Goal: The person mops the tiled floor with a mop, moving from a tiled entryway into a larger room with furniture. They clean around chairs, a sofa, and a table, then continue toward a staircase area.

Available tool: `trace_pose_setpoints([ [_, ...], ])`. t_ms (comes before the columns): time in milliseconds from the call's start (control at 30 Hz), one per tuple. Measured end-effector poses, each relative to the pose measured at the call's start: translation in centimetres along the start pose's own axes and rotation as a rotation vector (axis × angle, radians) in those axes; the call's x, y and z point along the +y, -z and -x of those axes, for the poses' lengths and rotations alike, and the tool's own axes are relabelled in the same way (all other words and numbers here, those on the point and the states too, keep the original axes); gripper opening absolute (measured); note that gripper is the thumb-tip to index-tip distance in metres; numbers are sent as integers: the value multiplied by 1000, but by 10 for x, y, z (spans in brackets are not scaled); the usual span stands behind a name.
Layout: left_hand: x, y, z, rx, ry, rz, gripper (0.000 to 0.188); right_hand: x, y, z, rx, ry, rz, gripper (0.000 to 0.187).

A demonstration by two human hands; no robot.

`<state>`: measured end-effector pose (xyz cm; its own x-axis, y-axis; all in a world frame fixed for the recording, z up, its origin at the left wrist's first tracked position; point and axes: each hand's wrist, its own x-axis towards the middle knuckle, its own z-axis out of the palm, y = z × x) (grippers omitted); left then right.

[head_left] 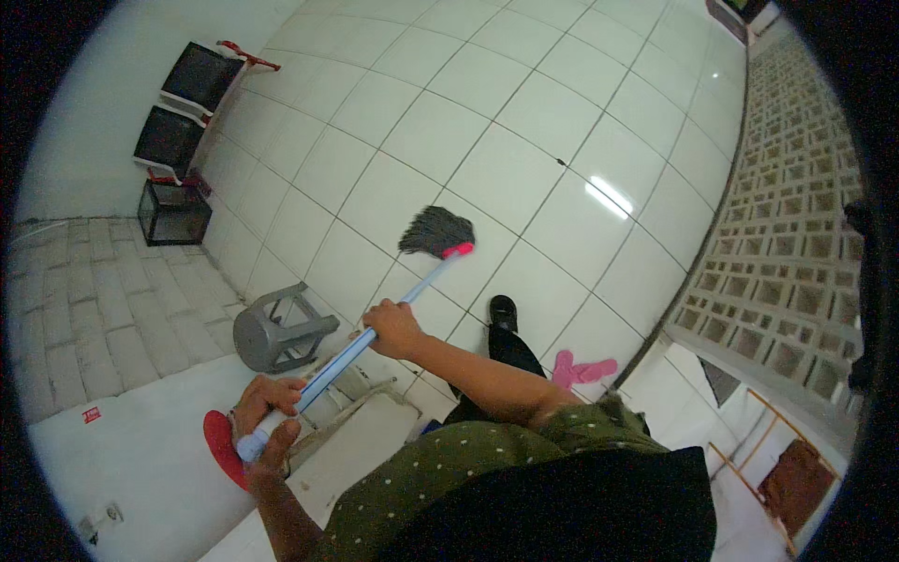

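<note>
A mop with a pale blue handle (342,363) slants from the lower left up toward the middle of the floor. Its dark grey strands (433,231) lie spread on the white tiles, below a pink-red socket (458,250). Near the top end of the handle, my left hand (269,419) is closed around the whitish grip. Farther down the shaft my right hand (391,328) is wrapped around it, knuckles up. Behind my left hand shows a red rounded object (225,450), partly hidden.
A grey plastic stool (281,328) lies on its side, left of the handle. Black-seated chairs (185,105) and a dark-framed glass box (175,213) line the left wall. Pink slippers (582,369) lie right of my black shoe (503,311). A perforated block wall (773,234) runs along the right.
</note>
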<state>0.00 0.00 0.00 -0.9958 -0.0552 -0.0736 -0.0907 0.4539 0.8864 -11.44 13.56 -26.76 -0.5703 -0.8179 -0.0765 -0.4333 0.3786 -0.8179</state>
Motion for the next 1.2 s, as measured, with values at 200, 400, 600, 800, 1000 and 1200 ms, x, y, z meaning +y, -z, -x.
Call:
trace_pose_setpoints([
  [200,11,-50,-11,-443,-248,5,28,21,-9,168,289,-258,-1,31],
  [400,-17,-156,47,-913,-414,212,17,58,-71,333,546,-444,19,31],
  [600,-65,-186,117,-992,-393,301,18,72,-131,394,486,-680,311,31],
  [800,-80,-96,174,-697,-253,255,17,42,-173,316,559,-472,137,25],
  [1000,-23,21,249,-334,-34,-17,14,-52,-230,202,373,-62,-247,23],
  [1200,4,24,308,18,119,-267,16,-114,-279,110,120,207,-298,35],
])
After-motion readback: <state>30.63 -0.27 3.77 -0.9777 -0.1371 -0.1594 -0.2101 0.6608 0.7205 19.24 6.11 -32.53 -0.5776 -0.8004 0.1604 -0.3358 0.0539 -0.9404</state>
